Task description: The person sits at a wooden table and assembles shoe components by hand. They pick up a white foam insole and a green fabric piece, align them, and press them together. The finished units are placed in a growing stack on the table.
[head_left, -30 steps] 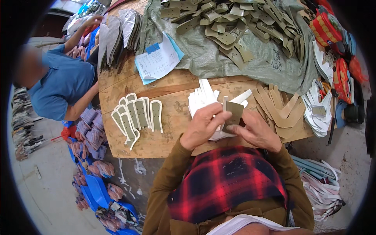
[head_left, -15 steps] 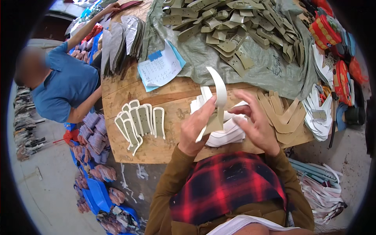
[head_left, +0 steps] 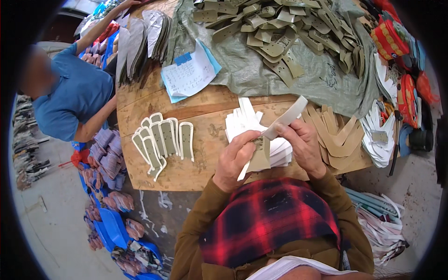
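Observation:
My left hand (head_left: 235,156) is closed on an olive shoe-upper piece (head_left: 260,157), holding it over the table's near edge. A white strip (head_left: 290,113) runs from the top of that piece. My right hand (head_left: 304,143) pinches the strip between thumb and fingers, close to the left fingertips. Under and behind my hands lie white V-shaped pieces (head_left: 281,153), partly covered. To the left rest several olive pieces with white edging (head_left: 169,135), fanned out and overlapping.
A heap of olive pieces (head_left: 280,44) sits on a grey-green woven sheet (head_left: 224,70). Tan V-shaped pieces (head_left: 343,144) lie at the right, a written paper (head_left: 191,77) and stacked grey pieces (head_left: 133,51) at the far left. A person in blue (head_left: 77,100) works beside the table (head_left: 205,116).
My right hand has gone from open fingers to pinching the white strip. The strip, earlier curving upright, now slants up to the right, pulled straighter. The olive piece has tilted flatter.

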The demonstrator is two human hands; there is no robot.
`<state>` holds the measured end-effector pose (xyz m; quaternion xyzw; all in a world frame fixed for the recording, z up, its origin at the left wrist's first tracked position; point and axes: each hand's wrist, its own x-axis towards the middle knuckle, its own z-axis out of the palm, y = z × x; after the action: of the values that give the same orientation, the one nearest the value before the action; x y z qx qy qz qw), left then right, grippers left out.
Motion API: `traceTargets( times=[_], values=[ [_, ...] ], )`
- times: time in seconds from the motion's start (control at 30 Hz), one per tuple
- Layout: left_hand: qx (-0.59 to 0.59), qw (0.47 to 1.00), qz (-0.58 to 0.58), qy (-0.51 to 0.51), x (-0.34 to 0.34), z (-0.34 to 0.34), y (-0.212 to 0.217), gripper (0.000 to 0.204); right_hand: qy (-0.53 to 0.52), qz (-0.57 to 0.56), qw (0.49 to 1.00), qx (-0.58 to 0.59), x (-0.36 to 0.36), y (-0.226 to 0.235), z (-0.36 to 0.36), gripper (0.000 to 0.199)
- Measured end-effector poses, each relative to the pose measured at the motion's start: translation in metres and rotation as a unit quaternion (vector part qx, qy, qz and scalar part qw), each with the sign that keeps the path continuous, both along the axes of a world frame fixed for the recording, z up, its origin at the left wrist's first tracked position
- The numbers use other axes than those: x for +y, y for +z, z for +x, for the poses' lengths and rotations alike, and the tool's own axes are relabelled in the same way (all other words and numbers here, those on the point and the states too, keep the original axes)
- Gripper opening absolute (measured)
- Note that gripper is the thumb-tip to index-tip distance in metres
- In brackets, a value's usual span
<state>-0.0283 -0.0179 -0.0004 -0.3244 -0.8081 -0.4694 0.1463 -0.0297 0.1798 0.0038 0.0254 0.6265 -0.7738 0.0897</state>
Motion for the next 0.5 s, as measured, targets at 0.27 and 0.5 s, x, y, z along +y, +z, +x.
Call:
traceTargets(
  times=[0.27,0.5],
  values=[
    [-0.008,0.999,-0.036,0.036,0.011,-0.005,-0.004,0.024,-0.020,0.197,0.973,0.114,-0.009,0.017,0.005,0.016],
    [-0.044,0.996,-0.048,0.053,0.020,-0.005,-0.010,0.040,-0.065,0.218,0.959,0.171,-0.017,0.014,0.002,0.016]
  ],
)
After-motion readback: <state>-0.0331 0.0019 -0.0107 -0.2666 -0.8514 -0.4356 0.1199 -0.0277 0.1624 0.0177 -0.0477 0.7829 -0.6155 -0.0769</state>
